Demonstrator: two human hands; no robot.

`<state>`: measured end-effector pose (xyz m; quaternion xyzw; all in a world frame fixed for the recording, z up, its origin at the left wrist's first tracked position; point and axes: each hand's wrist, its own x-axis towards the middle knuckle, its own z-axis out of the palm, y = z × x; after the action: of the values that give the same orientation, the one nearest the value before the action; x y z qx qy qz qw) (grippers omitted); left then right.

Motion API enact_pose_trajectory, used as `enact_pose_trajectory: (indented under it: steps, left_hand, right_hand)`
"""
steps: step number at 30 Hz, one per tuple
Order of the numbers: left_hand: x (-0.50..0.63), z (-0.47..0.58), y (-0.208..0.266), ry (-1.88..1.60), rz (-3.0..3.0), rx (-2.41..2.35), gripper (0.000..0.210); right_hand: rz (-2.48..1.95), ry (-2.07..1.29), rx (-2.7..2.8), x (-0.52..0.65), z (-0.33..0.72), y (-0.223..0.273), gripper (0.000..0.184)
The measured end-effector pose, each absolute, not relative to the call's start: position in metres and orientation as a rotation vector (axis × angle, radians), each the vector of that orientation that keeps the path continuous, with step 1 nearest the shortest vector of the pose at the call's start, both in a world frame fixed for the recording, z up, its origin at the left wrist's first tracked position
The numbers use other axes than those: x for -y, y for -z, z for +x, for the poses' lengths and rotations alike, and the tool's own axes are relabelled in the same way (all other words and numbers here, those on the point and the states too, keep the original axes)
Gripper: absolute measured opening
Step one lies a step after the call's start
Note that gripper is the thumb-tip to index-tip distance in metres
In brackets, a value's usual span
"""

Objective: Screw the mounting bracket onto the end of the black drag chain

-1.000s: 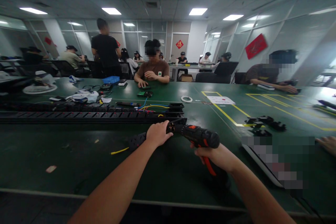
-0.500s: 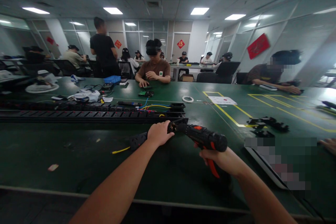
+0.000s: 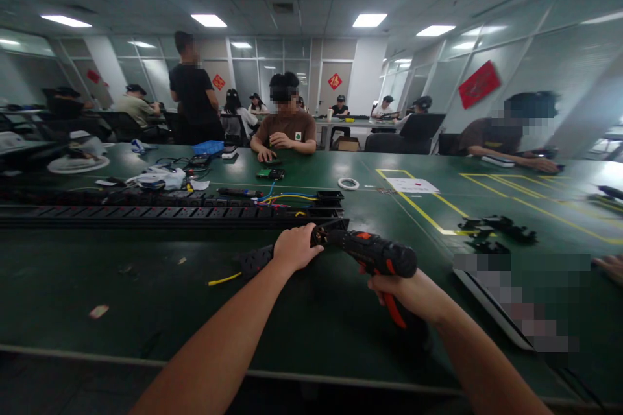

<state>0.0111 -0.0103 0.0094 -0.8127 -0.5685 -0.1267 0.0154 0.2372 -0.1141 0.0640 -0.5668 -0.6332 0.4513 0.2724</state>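
Note:
My right hand [image 3: 396, 285] is wrapped round the grip of a black and orange cordless drill [image 3: 374, 253]. The drill points left, and its nose meets the end of a short black socket strip [image 3: 256, 262] close to my left fingertips. That strip is pinned under my closed left hand [image 3: 294, 248], which covers its middle. From its left end a yellow wire [image 3: 224, 279] sticks out over the green table [image 3: 204, 331]. Whether the drill's bit sits in a screw is too small to tell.
Long black socket rails [image 3: 160, 215] lie just beyond my hands, with coloured wires at their right end. A white tape roll [image 3: 348, 184], black brackets [image 3: 501, 233] and a blurred-out tablet-like device [image 3: 491, 308] are to the right. A co-worker [image 3: 287, 123] sits across the table.
The rear of the drill has shifted very slightly left and up, along with my right hand. My left hand and the socket strip stay in place.

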Motion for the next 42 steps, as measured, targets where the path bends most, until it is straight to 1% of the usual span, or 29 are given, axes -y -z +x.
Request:
enact_pose_trajectory:
  steps: [10, 20, 29, 35, 38, 42]
  left_hand:
    - [0.0113, 0.0111, -0.0101, 0.431, -2.537, 1.795, 0.058]
    - [0.0088, 0.0089, -0.0084, 0.499, -2.558, 1.788, 0.066]
    - [0.009, 0.0093, -0.0104, 0.511, -2.549, 1.802, 0.056]
    - [0.0104, 0.0096, -0.0138, 0.421, -2.535, 1.882, 0.059]
    - [0.0101, 0.0093, -0.0133, 0.414, -2.524, 1.877, 0.059]
    - [0.0094, 0.0089, -0.0115, 0.425, -2.518, 1.849, 0.06]
  right_hand:
    - [-1.554, -1.207, 1.689, 0.1136, 0.236, -0.0633, 0.027]
    - [-1.544, -1.218, 1.69, 0.1123, 0.2358, -0.0638, 0.026]
    - [-1.546, -1.214, 1.687, 0.1132, 0.2344, -0.0654, 0.027]
    - [-1.603, -1.22, 1.683, 0.1134, 0.233, -0.0669, 0.027]
    - [-1.562, -1.241, 1.682, 0.1128, 0.2328, -0.0668, 0.027]
    - [-1.508, -1.261, 1.689, 0.1122, 0.2327, -0.0664, 0.021]
